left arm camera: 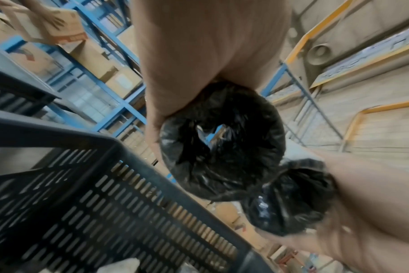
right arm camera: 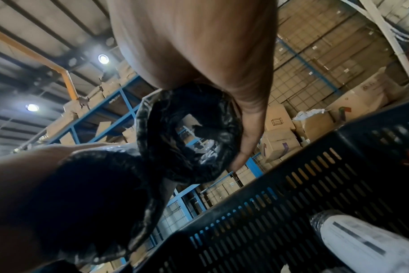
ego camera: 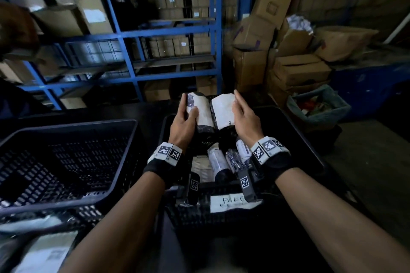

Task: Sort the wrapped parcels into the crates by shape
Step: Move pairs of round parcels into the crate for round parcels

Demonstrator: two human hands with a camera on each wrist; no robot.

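Note:
Each hand holds one roll-shaped parcel wrapped in black plastic with a white label. My left hand (ego camera: 183,118) grips the left roll (ego camera: 200,115), thumb across its label. My right hand (ego camera: 243,114) grips the right roll (ego camera: 221,113), fingers along its right side. The two rolls are side by side and touching, raised above the centre crate (ego camera: 315,157). In the left wrist view the left roll's open end (left arm camera: 222,146) sits under my palm. The right wrist view shows the right roll's end (right arm camera: 189,134) against my fingers (right arm camera: 247,142). Several more rolls (ego camera: 218,163) lie in the centre crate.
A black slotted crate (ego camera: 66,162) stands to the left, its floor bare. Flat pale parcels (ego camera: 44,250) lie at the bottom left. A handwritten paper label (ego camera: 230,203) is on the centre crate's near wall. Blue shelving (ego camera: 128,60) and stacked cardboard boxes (ego camera: 295,68) stand behind; a green bin (ego camera: 319,106) is at right.

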